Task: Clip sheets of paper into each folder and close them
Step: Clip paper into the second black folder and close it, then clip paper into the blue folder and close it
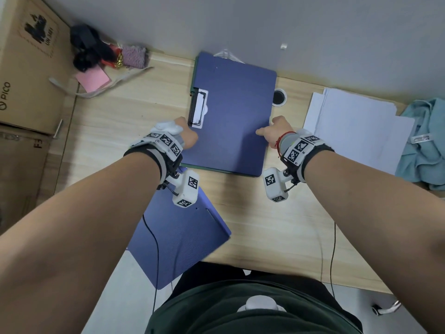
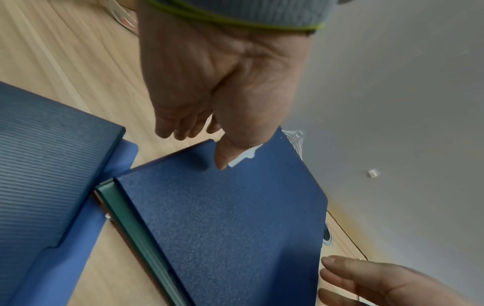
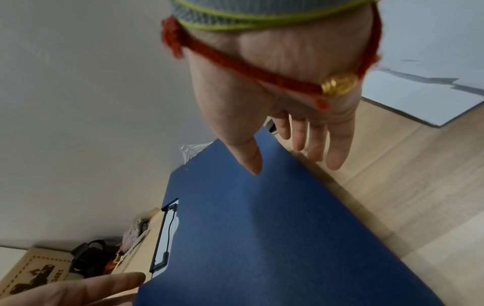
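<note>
A closed dark blue folder lies at the middle of the wooden desk, on top of a green folder. A black wire clip with a white label shows at its left edge. My left hand is at that edge; its thumb touches the cover and its fingers hang loosely curled past the edge. My right hand is at the right edge, thumb on the cover, fingers straight alongside. A second blue folder lies near me. Loose white sheets are stacked at the right.
Cardboard boxes stand along the left. Pink sticky notes and a black clutter pile sit at the back left. A cable hole is beside the folder, a light blue cloth lies far right, and the wall is close behind.
</note>
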Action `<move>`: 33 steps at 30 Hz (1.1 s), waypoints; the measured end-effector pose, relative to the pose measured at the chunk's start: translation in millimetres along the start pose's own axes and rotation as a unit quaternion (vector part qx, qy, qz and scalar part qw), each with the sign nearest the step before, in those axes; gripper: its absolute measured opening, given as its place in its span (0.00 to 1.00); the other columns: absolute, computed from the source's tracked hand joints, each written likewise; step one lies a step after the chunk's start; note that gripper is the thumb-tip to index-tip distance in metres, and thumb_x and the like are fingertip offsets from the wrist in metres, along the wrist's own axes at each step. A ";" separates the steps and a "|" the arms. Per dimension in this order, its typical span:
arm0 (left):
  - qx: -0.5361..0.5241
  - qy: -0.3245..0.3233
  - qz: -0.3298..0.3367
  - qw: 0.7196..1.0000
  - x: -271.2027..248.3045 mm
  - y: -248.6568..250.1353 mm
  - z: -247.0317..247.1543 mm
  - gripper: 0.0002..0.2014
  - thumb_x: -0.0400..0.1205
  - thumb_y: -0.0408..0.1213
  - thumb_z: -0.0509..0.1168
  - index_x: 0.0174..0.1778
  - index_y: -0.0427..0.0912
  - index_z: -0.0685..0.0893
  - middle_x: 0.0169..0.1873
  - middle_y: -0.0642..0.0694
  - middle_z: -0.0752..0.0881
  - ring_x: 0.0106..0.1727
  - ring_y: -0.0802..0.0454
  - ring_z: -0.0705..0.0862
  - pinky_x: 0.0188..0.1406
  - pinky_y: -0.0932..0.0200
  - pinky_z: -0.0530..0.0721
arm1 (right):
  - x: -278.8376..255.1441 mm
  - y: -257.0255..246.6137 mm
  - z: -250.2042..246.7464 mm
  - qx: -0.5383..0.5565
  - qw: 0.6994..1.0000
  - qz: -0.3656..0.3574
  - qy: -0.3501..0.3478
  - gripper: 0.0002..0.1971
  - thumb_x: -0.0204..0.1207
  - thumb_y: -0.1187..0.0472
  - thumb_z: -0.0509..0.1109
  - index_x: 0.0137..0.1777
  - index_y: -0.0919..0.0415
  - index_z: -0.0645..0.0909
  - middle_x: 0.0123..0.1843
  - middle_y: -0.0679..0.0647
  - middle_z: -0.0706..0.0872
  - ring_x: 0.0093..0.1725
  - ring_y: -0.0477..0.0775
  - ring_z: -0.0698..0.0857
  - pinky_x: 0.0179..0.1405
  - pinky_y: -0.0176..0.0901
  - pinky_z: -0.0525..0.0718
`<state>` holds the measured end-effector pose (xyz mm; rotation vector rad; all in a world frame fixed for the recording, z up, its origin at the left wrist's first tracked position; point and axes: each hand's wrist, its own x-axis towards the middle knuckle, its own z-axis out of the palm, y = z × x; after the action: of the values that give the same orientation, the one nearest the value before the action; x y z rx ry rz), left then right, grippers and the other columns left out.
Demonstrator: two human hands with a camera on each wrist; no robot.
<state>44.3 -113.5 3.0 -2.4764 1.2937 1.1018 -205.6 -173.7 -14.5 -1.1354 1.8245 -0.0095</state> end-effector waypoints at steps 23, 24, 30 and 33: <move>0.039 0.049 -0.133 0.989 -77.1 -166.1 40.8 0.37 0.74 0.50 0.71 0.78 0.51 0.65 0.72 0.44 0.73 0.65 0.36 0.79 0.53 0.47 0.75 | -141.9 18.6 156.8 -0.237 0.922 -0.116 -0.282 0.17 0.75 0.51 0.74 0.51 0.67 0.84 0.41 0.57 0.81 0.38 0.59 0.80 0.44 0.43 0.80; 0.051 0.043 -0.128 0.989 -81.1 -162.8 39.5 0.38 0.73 0.52 0.70 0.79 0.52 0.64 0.72 0.46 0.72 0.65 0.35 0.80 0.51 0.47 0.74 | -143.6 20.2 159.1 -0.234 0.925 -0.119 -0.274 0.14 0.74 0.51 0.75 0.44 0.64 0.82 0.38 0.55 0.80 0.35 0.56 0.78 0.40 0.42 0.78; -0.038 0.079 -0.122 0.989 -90.5 -147.8 29.4 0.50 0.65 0.70 0.68 0.79 0.46 0.65 0.74 0.40 0.71 0.67 0.33 0.79 0.65 0.38 0.78 | -150.6 17.3 162.3 -0.142 0.935 -0.158 -0.283 0.05 0.76 0.62 0.73 0.43 0.64 0.83 0.34 0.53 0.84 0.34 0.54 0.80 0.40 0.42 0.80; -0.056 0.127 -0.107 0.985 -104.5 -121.7 6.8 0.53 0.66 0.74 0.68 0.80 0.43 0.63 0.75 0.41 0.70 0.71 0.34 0.75 0.67 0.39 0.76 | -156.5 6.1 142.7 -0.103 0.937 -0.181 -0.280 0.12 0.78 0.60 0.71 0.36 0.57 0.74 0.29 0.52 0.76 0.31 0.53 0.71 0.32 0.40 0.72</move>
<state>94.9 33.6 42.8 -2.8353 1.0113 0.8534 -89.8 1.2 15.5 -1.4343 1.1162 0.2699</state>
